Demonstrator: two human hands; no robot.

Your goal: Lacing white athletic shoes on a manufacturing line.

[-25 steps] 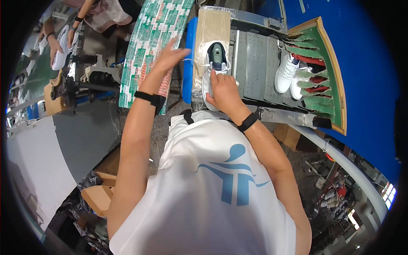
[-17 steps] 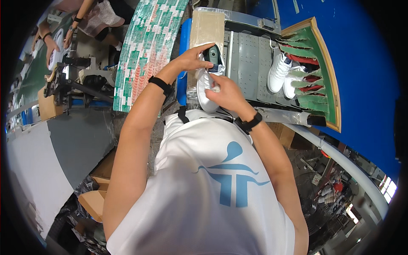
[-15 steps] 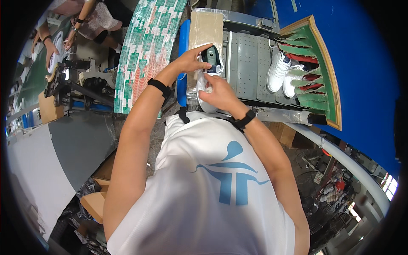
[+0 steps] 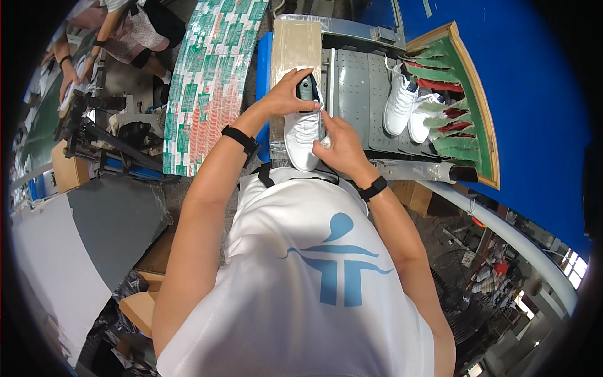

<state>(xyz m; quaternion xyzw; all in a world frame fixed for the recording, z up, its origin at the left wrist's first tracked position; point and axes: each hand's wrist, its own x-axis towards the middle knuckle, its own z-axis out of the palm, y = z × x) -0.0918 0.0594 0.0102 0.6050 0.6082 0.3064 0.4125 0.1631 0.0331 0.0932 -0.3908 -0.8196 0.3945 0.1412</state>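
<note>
Spanning the collar of a smooth white lace-up sneaker (image 4: 302, 137), the left hand (image 4: 284, 95) grasps it; the right hand (image 4: 343, 148) touches its edge, grip unclear. Probably light, soft-uppered; best held by the heel.

You occupy a shoe-factory workshop, indicated by the white sneaker (image 4: 303, 138) before you, the plated conveyor (image 4: 355, 94) and the metal machinery (image 4: 133, 134).

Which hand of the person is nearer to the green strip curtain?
Right. The right hand is left of the green strip curtain, beside the front white shoe; the left hand is farther left, at that shoe's opening.
</note>
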